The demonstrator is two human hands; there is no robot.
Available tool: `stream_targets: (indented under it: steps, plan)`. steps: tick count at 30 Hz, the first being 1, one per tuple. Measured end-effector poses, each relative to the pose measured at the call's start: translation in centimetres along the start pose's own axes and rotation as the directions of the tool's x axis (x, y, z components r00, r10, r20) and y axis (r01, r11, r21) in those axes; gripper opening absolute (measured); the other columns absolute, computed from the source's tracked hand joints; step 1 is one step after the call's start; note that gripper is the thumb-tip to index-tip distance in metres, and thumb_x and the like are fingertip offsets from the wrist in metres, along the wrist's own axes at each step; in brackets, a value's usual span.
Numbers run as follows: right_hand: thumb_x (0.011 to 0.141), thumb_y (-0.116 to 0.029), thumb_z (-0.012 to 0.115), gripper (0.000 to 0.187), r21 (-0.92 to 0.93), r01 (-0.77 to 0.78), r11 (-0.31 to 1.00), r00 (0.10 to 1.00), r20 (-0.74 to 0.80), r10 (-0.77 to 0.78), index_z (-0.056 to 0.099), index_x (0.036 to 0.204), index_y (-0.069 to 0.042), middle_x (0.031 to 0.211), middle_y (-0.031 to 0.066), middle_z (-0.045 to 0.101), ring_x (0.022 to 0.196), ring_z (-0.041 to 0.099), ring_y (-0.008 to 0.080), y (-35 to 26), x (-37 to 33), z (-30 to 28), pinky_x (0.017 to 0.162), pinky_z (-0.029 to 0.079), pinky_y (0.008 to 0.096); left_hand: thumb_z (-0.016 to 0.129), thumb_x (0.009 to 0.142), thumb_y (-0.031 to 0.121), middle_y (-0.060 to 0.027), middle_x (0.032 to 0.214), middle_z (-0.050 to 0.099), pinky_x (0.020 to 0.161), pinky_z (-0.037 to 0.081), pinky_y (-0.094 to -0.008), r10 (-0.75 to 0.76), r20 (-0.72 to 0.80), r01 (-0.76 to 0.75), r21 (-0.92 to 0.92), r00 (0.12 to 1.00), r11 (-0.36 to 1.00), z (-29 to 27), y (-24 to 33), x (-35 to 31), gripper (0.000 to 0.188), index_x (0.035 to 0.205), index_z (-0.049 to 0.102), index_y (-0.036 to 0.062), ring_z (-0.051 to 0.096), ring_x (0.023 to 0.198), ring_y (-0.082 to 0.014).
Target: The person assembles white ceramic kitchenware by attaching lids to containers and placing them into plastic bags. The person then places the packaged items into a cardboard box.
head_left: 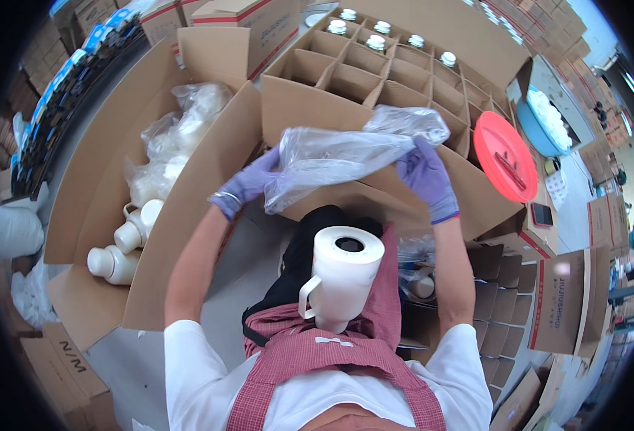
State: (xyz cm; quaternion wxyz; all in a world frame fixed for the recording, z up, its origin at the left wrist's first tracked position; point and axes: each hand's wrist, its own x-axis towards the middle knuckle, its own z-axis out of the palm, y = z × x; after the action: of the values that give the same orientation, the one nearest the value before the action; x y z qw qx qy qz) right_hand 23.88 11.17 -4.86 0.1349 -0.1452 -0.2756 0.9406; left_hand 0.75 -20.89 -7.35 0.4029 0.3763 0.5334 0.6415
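Note:
A clear plastic bag (331, 152) is stretched out between my two gloved hands. My left hand (256, 181), in a purple glove, grips its left end. The right end is pinched in my right hand (426, 172), also gloved in purple. The bag looks empty, and its crumpled far end lies over the edge of a divided carton (309, 93). On my lap, over a red checked apron (288, 355), a white jug (349, 276) stands with its handle to the left and a dark round opening in its top. Neither hand touches the jug.
An open carton (87, 194) at the left holds several white jugs, some bagged. Flasks with shiny tops (376, 43) stand in some cells of the divided carton. At the right are a red plastic lid (500, 144), a blue basin (539, 122), a phone (542, 214) and cardboard dividers (507, 302).

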Motion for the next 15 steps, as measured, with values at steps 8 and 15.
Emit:
stream_targets:
  steps: [8, 15]
  plan:
    - [0.074, 0.009, 0.070, 0.100, -0.709, 0.324, 0.626, 0.943, 0.297, -0.151, 0.017, 0.157, -0.009, 0.147, 0.0082, 0.038, 0.134, 0.037, 0.0180, 10.5, -6.2, 8.2, 0.104, 0.041, 0.0320, 0.069, 0.089, 0.014, -0.0030, 0.087, 0.067, 0.069, 0.048, -0.0270, 0.186, -0.383, -0.090, 0.255, 0.905, 0.963, 14.8, -0.8, 3.0, 0.025, 0.110, 0.066, -0.0003, 0.054, 0.076, -0.0067]
    - [0.087, -0.015, 0.058, 0.028, -0.994, 0.102, 0.051, 0.737, 0.041, -0.675, 0.068, 0.109, -0.002, 0.095, 0.0197, 0.070, 0.086, 0.069, 0.0315, 11.3, -6.1, -1.0, 0.083, 0.053, 0.0385, 0.060, 0.095, 0.010, -0.0040, 0.093, 0.069, 0.076, 0.053, -0.0286, -0.017, -0.384, -0.181, -0.474, 0.923, 0.862, 10.3, -3.2, 0.3, 0.016, 0.106, 0.067, 0.0019, 0.064, 0.085, -0.0110]
